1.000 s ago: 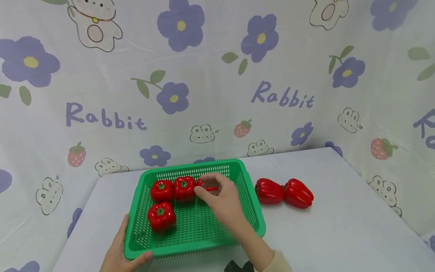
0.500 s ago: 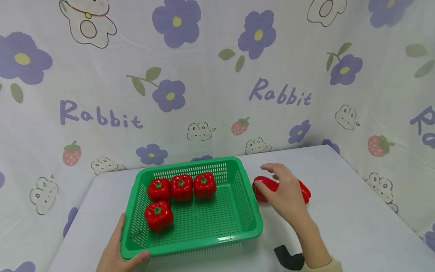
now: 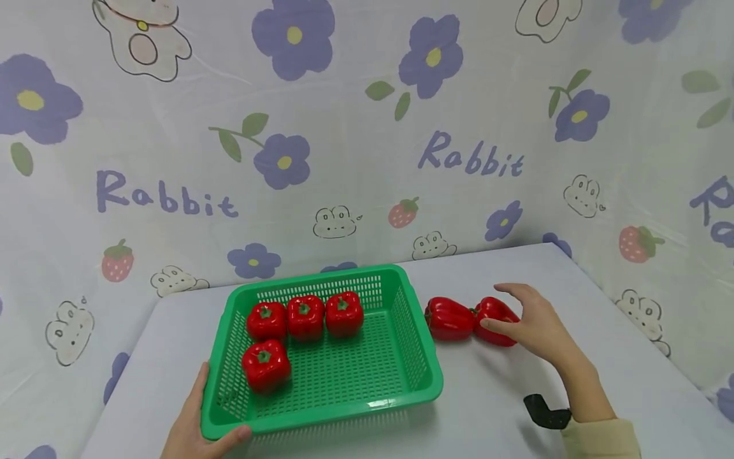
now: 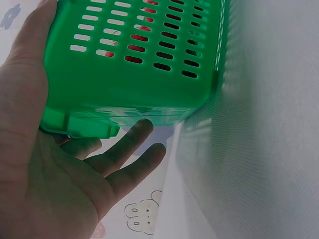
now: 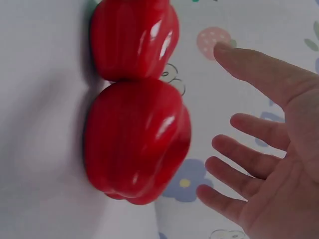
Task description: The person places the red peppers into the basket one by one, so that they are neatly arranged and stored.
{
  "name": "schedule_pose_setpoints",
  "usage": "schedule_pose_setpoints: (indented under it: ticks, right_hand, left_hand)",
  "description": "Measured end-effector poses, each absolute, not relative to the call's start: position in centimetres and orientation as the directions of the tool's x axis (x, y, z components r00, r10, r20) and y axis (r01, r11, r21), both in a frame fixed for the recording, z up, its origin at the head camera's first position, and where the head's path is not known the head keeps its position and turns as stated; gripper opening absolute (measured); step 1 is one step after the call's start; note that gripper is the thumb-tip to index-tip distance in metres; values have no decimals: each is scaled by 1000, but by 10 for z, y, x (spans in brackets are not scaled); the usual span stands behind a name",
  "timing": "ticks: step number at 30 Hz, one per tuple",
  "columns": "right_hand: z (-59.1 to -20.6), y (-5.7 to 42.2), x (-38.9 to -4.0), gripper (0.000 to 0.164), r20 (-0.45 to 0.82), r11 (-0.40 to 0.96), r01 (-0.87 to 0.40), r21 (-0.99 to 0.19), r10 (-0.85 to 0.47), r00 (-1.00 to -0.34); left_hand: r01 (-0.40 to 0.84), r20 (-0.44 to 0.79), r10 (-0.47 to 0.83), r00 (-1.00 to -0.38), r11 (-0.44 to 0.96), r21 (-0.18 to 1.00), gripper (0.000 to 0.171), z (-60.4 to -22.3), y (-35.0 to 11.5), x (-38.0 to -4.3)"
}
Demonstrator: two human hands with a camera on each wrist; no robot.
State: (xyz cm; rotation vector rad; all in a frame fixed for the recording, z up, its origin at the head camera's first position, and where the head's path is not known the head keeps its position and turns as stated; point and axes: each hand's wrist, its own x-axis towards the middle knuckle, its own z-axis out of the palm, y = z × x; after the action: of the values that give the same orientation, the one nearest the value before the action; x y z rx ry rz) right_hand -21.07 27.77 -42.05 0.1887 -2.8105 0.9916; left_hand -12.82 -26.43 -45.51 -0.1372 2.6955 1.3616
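My left hand (image 3: 192, 427) grips the near left corner of a green perforated basket (image 3: 321, 417), thumb over the rim. In the left wrist view several of its fingers (image 4: 127, 174) stretch out below the basket's rim. Several glossy red bell peppers (image 3: 306, 317) stand inside, stems up, three in a back row and another in front at the left. My right hand (image 3: 536, 325) hovers with spread fingers over the farther-right of two bell peppers (image 3: 492, 311) lying on the table. The right wrist view shows that bell pepper (image 5: 137, 142) apart from the fingertips.
The other loose bell pepper (image 3: 450, 319) lies end to end with it, close to the basket's right wall. A white table (image 3: 573, 299) spreads out beneath. Behind it hangs a printed cloth (image 3: 355, 159) with flowers and rabbits. A black strap piece (image 3: 545, 413) shows at my right wrist.
My right hand has left a bell pepper in the basket's back row and moved right, past the first loose pepper to the second. My left hand stays on the basket.
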Motion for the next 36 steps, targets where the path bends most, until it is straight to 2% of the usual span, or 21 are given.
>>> schedule_pose_setpoints:
  ticks: [7,15,24,36]
  right_hand:
    - [-439,285,-221,79,145,768,-151,-623,-77,-986]
    - [-450,294,-224,88,118,715,-119,-689,-51,-992]
    - [-463,298,-231,90,93,668,-108,-736,-57,-994]
    - [-469,293,-235,86,55,680,-66,-731,-37,-998]
  left_hand:
    - [-132,-143,-23,-989,552,823,118,-456,-265,-128]
    - [-143,-152,-22,-988,485,863,116,-460,-266,-129]
    - [-137,-141,-29,-990,495,858,116,-458,-266,-130]
    - [-125,-122,-36,-992,476,871,115,-458,-265,-128]
